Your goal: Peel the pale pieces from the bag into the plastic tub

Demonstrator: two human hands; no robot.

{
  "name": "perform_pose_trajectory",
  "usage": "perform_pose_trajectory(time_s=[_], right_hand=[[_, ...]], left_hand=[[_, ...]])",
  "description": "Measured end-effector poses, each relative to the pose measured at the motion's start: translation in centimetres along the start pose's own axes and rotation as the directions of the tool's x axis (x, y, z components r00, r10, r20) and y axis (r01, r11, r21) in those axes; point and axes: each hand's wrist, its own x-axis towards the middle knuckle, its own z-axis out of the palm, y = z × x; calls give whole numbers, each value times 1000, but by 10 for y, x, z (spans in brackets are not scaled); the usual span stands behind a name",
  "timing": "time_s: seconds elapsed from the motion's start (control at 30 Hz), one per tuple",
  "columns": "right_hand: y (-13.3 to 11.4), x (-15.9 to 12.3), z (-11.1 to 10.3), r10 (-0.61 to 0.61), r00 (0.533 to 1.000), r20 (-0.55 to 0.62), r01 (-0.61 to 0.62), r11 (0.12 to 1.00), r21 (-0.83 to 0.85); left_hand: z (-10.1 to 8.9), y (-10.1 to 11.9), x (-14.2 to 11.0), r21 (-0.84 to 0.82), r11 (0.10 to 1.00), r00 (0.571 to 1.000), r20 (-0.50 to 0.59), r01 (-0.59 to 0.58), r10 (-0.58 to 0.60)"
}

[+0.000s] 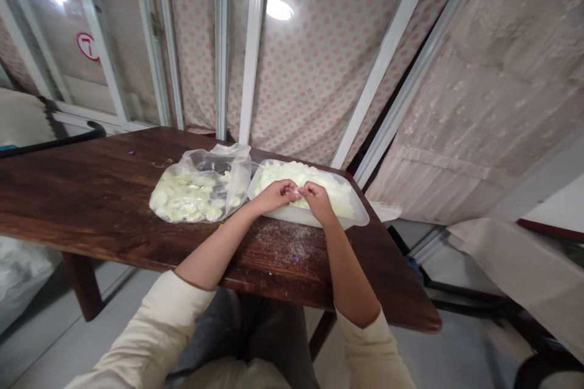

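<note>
My left hand (280, 195) and my right hand (314, 197) meet fingertip to fingertip above a white plastic tub (292, 214). Both are closed in a pinch. Between the fingertips there may be a tiny whitish bit, too small to name. Soft pale yellow-white pieces (337, 191) are heaped in the tub, under and behind my hands. Left of the tub, and close against it, lies a clear plastic bag (237, 164) whose mouth gapes upward. Similar pale pieces (191, 196) fill its lower part.
The dark wooden table (114, 188) has white crumbs (292, 240) scattered near its front edge, with a small purple bit (295, 259) among them. A thin band (163, 163) lies behind the bag. Curtained glass panels (314, 73) stand behind the table. A chair arm (91, 131) touches the left side.
</note>
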Motion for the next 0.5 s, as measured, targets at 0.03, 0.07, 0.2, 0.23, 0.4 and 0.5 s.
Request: perform_pose_trajectory(time_s=[0.03, 0.07, 0.2, 0.23, 0.4, 0.5], right_hand=[[0, 0, 0, -3, 1000, -12, 3, 1000, 8], [-1, 0, 0, -4, 1000, -29, 4, 1000, 12], [0, 1, -1, 41, 985, -167, -45, 999, -17], [1, 2, -1, 63, 972, -226, -72, 997, -28], [6, 2, -1, 113, 900, -420, -162, 983, -82], [2, 0, 1, -24, 951, -310, -57, 967, -248]], left_hand=[[-1, -1, 0, -18, 1000, 1000, 5, 2, -2], [-1, -2, 1, -38, 999, 1000, 3, 5, -5], [-3, -3, 2, -112, 993, 998, -46, 43, -48], [-3, -3, 2, -127, 991, 996, -64, 51, -60], [-4, -5, 3, -141, 987, 992, -89, 71, -84], [-4, -8, 4, -110, 991, 995, -58, 70, -77]])
